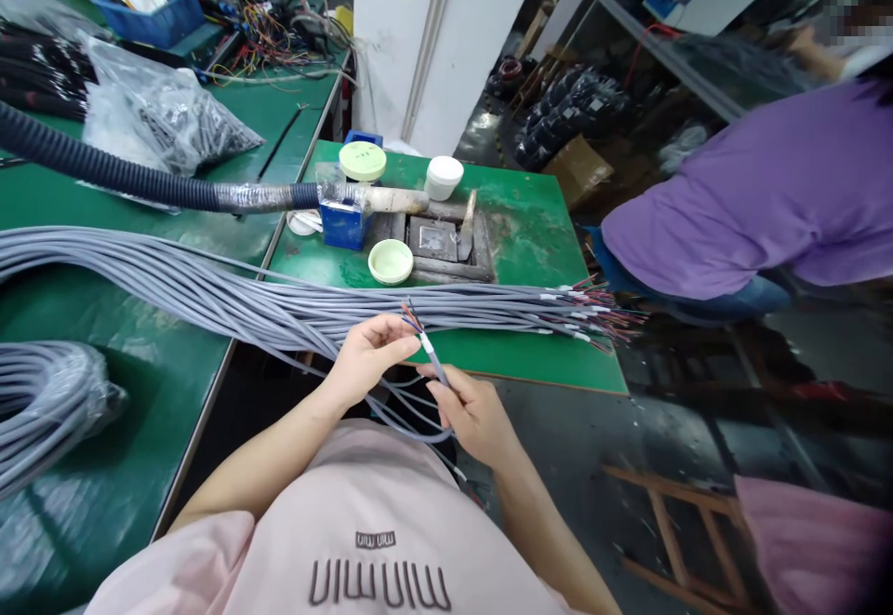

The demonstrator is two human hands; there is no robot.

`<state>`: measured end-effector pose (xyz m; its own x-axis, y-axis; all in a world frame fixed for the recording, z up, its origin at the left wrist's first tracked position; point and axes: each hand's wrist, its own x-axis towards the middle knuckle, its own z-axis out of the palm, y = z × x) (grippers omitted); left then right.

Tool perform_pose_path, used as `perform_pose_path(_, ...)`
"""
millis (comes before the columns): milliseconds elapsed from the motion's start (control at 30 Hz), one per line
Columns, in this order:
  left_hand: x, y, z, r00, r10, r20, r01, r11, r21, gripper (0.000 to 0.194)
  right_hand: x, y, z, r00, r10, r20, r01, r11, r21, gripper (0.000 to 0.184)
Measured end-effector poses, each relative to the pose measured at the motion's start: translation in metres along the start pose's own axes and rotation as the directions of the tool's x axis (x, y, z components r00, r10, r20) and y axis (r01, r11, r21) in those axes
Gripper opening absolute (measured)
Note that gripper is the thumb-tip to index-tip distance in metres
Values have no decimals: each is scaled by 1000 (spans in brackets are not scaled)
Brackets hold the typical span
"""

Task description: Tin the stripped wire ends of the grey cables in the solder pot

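My left hand (368, 359) and my right hand (473, 410) are closed in pinches on one grey cable (433, 361) between them. The left fingers grip it near its white sleeve, just below the stripped coloured wires at its tip. The right fingers hold the cable lower down, and it loops under both hands. A thick bundle of grey cables (230, 294) runs from the left across the green table (530, 364), its stripped coloured ends (593, 313) fanned out at the right.
A black corrugated hose (104, 173) reaches a blue box (345, 220) beside a metal pot (439, 243), a green cup (390, 261) and white jars (444, 176). A coil of grey cable (42, 401) lies left. A person in purple (753, 196) bends at right.
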<state>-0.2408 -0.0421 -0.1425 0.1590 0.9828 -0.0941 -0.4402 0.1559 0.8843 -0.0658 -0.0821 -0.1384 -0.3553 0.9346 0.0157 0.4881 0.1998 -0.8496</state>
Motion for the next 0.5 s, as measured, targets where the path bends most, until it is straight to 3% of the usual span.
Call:
perform_pose_path(100,0,0,-3,1000,10,-29,-12,999,-45,22,0,0,2,999,-48,-16,47,996,-72,31)
perform_pose_path(233,2,2,-8,996,-59,-72,48,988,-149,21,-1,-4,2,995,-96,1,95,984,-149,31)
perform_pose_path(500,8,6,-21,995,-20,99,43,971,-233,38,1,-9,1,989,-122,78,134,977,-169,28)
